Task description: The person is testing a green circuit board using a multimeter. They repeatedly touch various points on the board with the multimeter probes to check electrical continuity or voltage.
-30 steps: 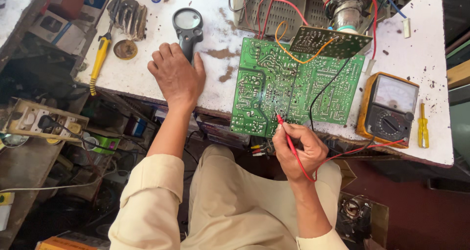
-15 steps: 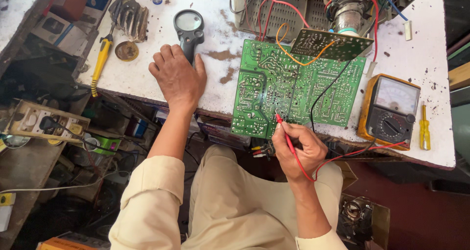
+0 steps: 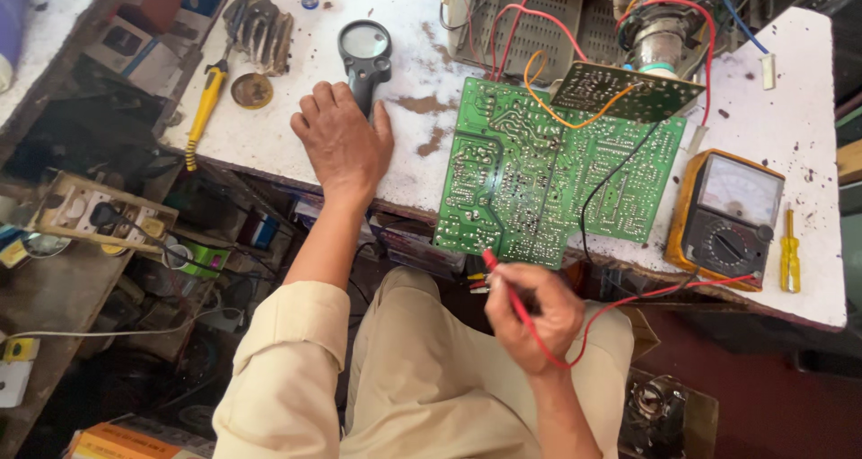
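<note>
Lying at the upper left of the frame is a long yellow-handled screwdriver (image 3: 205,109), with a small round brown tin (image 3: 251,90) just beside it on the stained white table (image 3: 296,145). Next comes the left hand (image 3: 342,143). It rests flat on the table with the fingers spread a little, touching the handle of the black magnifying glass with a round lens (image 3: 364,53). It holds nothing, just as it did a moment ago.

In the middle lies the big green circuit board (image 3: 548,176), its near edge hanging over the table. It has not moved. Below it, at the lower middle of the frame, the right hand (image 3: 535,313) is closed around a thin red test probe (image 3: 499,278). The probe tip touches the bottom edge of the board, the same spot as before.

At the right sits a yellow and black meter with a dial (image 3: 727,216), and a small yellow screwdriver (image 3: 789,251) lies beside it.
</note>
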{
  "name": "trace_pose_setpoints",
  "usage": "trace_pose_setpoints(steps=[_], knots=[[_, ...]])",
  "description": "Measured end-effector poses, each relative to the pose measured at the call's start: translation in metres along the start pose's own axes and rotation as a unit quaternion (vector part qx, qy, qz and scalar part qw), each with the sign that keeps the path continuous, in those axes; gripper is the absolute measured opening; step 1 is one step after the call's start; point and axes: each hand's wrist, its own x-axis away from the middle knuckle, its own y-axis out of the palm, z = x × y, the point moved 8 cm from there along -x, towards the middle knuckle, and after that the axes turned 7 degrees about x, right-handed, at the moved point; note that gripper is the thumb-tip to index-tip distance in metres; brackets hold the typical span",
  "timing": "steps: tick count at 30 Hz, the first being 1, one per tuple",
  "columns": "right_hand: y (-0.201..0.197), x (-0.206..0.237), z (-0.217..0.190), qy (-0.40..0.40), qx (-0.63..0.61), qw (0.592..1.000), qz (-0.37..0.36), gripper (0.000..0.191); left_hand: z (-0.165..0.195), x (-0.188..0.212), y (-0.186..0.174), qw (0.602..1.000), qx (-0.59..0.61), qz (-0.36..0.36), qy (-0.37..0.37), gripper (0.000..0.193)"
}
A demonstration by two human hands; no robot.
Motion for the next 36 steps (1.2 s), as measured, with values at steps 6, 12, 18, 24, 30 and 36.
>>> trace_pose_setpoints(steps=[6, 12, 18, 24, 30, 36], knots=[[0.022, 0.023, 0.014, 0.094, -0.01, 0.986, -0.134, 0.012, -0.001, 0.0, 0.0, 1.0, 0.004, 0.01, -0.004, 0.048], [0.021, 0.034, 0.014, 0.053, -0.05, 0.99, -0.118, 0.012, -0.003, 0.001, -0.003, 1.0, 0.004, 0.025, -0.002, 0.049], [0.037, 0.049, 0.012, 0.093, -0.061, 0.98, -0.168, 0.013, -0.003, 0.001, -0.001, 1.0, 0.007, 0.015, -0.006, 0.048], [0.04, 0.047, 0.004, 0.081, -0.06, 0.978, -0.182, 0.017, -0.004, 0.001, -0.001, 1.0, 0.011, 0.019, -0.008, 0.047], [0.035, 0.045, 0.002, 0.084, -0.06, 0.985, -0.142, 0.015, -0.007, 0.001, 0.004, 1.0, 0.001, 0.01, -0.006, 0.05], [0.025, 0.043, -0.001, 0.04, -0.019, 0.996, -0.077, 0.013, -0.008, 0.002, 0.007, 1.0, 0.009, 0.005, -0.009, 0.049]])
